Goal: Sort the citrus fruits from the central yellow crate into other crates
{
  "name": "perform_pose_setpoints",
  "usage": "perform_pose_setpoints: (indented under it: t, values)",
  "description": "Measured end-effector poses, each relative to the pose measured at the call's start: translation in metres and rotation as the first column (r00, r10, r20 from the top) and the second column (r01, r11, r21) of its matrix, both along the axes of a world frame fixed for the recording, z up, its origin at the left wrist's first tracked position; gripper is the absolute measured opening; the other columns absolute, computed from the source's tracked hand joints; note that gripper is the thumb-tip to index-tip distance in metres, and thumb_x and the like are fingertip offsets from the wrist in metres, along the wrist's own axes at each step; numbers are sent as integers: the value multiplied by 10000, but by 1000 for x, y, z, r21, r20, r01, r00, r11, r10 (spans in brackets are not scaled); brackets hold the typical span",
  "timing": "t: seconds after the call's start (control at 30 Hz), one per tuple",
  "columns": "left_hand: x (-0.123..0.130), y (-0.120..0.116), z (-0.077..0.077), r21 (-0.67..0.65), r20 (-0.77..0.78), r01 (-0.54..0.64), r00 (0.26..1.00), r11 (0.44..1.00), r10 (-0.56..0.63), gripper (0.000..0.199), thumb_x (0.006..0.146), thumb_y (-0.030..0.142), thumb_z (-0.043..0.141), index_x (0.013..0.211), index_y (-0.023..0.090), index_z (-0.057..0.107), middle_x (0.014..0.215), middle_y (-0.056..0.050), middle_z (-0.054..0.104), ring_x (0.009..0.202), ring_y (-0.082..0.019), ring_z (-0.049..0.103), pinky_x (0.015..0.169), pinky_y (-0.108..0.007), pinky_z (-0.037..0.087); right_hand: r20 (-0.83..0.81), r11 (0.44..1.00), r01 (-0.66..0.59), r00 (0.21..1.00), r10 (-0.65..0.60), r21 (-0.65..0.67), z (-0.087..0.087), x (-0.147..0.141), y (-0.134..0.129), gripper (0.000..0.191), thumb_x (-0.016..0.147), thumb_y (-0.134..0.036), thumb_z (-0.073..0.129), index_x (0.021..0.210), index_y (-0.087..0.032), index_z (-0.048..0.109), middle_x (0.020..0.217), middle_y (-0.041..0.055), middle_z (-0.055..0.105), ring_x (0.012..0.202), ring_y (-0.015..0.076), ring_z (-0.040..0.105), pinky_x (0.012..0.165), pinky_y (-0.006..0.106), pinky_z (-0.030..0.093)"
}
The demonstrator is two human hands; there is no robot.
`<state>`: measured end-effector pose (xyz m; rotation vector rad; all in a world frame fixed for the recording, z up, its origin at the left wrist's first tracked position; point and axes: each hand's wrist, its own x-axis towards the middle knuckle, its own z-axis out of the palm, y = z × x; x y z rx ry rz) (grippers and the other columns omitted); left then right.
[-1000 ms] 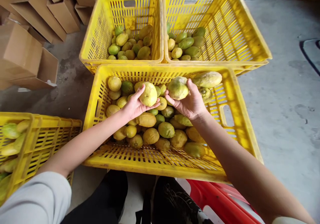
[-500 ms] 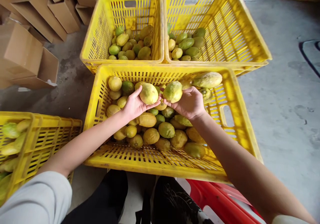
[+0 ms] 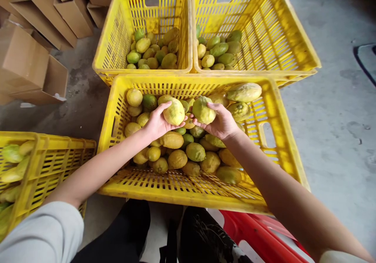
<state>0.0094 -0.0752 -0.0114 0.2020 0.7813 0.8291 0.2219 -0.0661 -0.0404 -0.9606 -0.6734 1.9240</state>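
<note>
A person's legs (image 3: 135, 224) stand at the near edge of the front crate (image 3: 182, 200); something red (image 3: 261, 235) pokes out under its near right corner, and a loaded side crate (image 3: 58, 165) sits close by its left edge. Inside, the pile (image 3: 178, 159) spreads out behind the near edge.

Above the pile, toward the far edge, the left hand (image 3: 160, 123) grasps a yellow fruit (image 3: 174, 112), thumb on top and fingers beneath. The right hand (image 3: 221, 121) grips a greener fruit (image 3: 203, 111), thumb on its upper side. The fingertips nearly meet; I can't tell whether they touch. To my mind, either fruit could roll off such a light hold and bruise on the pile, or the two could knock together, the hands being so close.

A long fruit (image 3: 244, 92) lies high in the far right corner, crowding the right hand's side. Past the far edge, two crates, left (image 3: 143, 71) and right (image 3: 252, 72), each with fruit, hem in that side. Boxes (image 3: 25, 61) lean beyond, on the floor (image 3: 331, 98).
</note>
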Motion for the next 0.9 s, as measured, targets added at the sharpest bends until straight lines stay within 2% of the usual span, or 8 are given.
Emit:
perform_pose_setpoints:
  t: [0.17,0.3,0.37,0.5,0.57,0.63,0.8,0.9]
  values:
    - [-2,0,2,-5,14,-40,999,999,40,377,1038,373,358,1055,129,644,934,-131,750,882,-293,781,748,-390,632,-37,999,41,998,-41,-7,4,-1,1,350,713,-415,719,1015,-251,652,987,91,780,1063,368,750,838,522,689]
    - [-2,-1,4,10,68,-69,995,998,68,404,1048,376,341,1113,134,658,1026,-144,762,1093,-347,756,950,-541,618,-63,998,51,997,-49,33,8,-1,0,368,692,-396,637,1027,-245,660,1065,98,778,1142,390,719,881,574,659]
    - [-1,-1,6,13,86,-65,994,998,63,383,1058,379,380,1183,140,653,1103,-147,763,1182,-348,728,1031,-569,584,-69,996,46,997,-41,72,8,-1,0,367,711,-399,641,1044,-247,663,1069,97,777,1140,386,719,886,577,655]
    - [2,-1,7,12,53,-73,996,997,72,308,1054,342,489,1278,176,621,1181,-119,755,1175,-291,739,1054,-490,597,-94,996,54,994,-47,73,4,0,-1,380,790,-507,733,1067,-256,664,984,62,774,958,306,761,840,470,685]
    - [2,-1,6,13,32,-75,997,997,74,261,1046,307,506,1254,199,620,1142,-87,761,1121,-258,761,1005,-439,629,-109,997,77,991,-73,31,3,0,-2,430,805,-577,773,1077,-264,659,932,24,763,801,228,747,783,383,694]
    - [2,-1,5,32,21,-64,998,997,63,201,1047,304,496,1161,205,629,1075,-62,767,1074,-237,775,952,-400,652,-111,995,101,989,-101,-4,5,-1,-3,484,775,-602,817,1091,-274,655,920,8,758,724,194,721,718,349,696]
    - [1,-1,5,73,-8,24,1000,997,-23,351,1077,385,380,993,183,654,974,-84,772,1092,-256,765,925,-375,654,-61,998,69,996,-69,-9,14,-5,-4,528,750,-626,786,1125,-271,672,1017,65,776,967,319,760,715,434,699]
    - [0,-1,5,59,9,13,1000,998,-13,465,1067,470,334,1014,160,677,1046,-128,772,1166,-301,733,971,-452,637,-74,998,50,996,-48,24,16,-8,-6,447,788,-601,700,1082,-265,674,1038,85,778,1084,364,738,792,502,688]
